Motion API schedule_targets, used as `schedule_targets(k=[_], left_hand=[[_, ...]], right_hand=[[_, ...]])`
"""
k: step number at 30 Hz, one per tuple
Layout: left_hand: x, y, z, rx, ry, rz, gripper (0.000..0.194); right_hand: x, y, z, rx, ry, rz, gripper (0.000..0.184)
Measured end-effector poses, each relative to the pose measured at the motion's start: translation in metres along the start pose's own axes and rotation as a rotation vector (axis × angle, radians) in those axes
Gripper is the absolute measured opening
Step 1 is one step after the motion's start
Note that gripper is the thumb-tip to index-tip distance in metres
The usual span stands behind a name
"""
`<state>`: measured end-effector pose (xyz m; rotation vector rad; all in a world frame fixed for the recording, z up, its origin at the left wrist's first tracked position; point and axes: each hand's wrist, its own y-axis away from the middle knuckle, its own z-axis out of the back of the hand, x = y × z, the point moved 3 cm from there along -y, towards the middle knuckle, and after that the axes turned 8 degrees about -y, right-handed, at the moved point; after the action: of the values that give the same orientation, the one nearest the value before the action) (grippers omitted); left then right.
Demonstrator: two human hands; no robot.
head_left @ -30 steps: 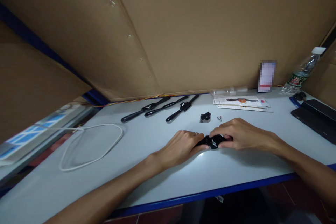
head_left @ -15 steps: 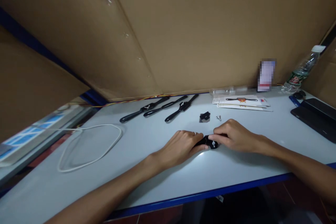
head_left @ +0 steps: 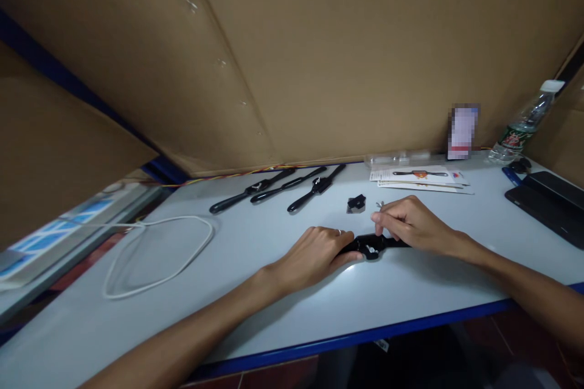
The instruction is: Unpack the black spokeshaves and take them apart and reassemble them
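A black spokeshave (head_left: 371, 246) lies on the table in front of me, with a small silver screw on its middle. My left hand (head_left: 322, 252) is closed around its left handle, the thumb along the near side. My right hand (head_left: 408, 225) is over the right handle, its fingers curled and drawn together. Whether anything is between those fingertips is hidden. Just beyond them lies a silver thumbscrew (head_left: 380, 204), partly covered by the hand. A black cap plate (head_left: 356, 201) rests on a metal blade (head_left: 350, 209) farther back, left of the thumbscrew.
Three more spokeshaves (head_left: 314, 188) lie at the back left. Printed cards (head_left: 417, 175) and clear plastic packaging (head_left: 396, 159) are along the rear, near a phone (head_left: 463, 132) and a bottle (head_left: 517, 130). A white cable (head_left: 207, 249) loops at left; a black case (head_left: 547, 206) is at right.
My right hand has lifted off the spokeshave's middle and moved slightly right and away from me, uncovering part of the right handle. My left hand has kept its hold.
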<state>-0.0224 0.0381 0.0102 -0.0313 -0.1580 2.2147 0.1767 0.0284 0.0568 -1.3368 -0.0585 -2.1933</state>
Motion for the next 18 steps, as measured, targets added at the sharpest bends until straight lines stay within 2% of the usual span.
schedule_targets(k=[3,8,10,12,14,16,18], left_hand=[[0.001,0.001,-0.002,0.012,-0.013,0.003,0.066],[0.002,0.001,-0.004,0.020,-0.002,-0.002,0.064],[0.002,0.000,-0.003,0.022,0.016,-0.002,0.064],[0.002,0.000,-0.002,0.020,0.013,0.000,0.065],[0.001,0.000,-0.001,0.016,-0.009,0.003,0.066],[0.000,0.000,0.000,0.017,-0.029,0.004,0.067],[0.000,0.000,0.000,0.019,-0.034,0.001,0.067]], right_hand=[[0.002,0.000,-0.001,0.041,0.014,0.041,0.052],[0.000,0.003,-0.012,0.228,0.058,0.109,0.052],[0.000,0.005,-0.014,0.258,0.112,0.155,0.053],[-0.001,0.005,-0.012,0.192,0.221,0.194,0.053],[0.001,0.005,-0.006,0.063,0.290,0.219,0.057],[0.002,0.004,-0.001,-0.034,0.242,0.206,0.060],[0.003,0.004,0.002,-0.045,0.137,0.167,0.060]])
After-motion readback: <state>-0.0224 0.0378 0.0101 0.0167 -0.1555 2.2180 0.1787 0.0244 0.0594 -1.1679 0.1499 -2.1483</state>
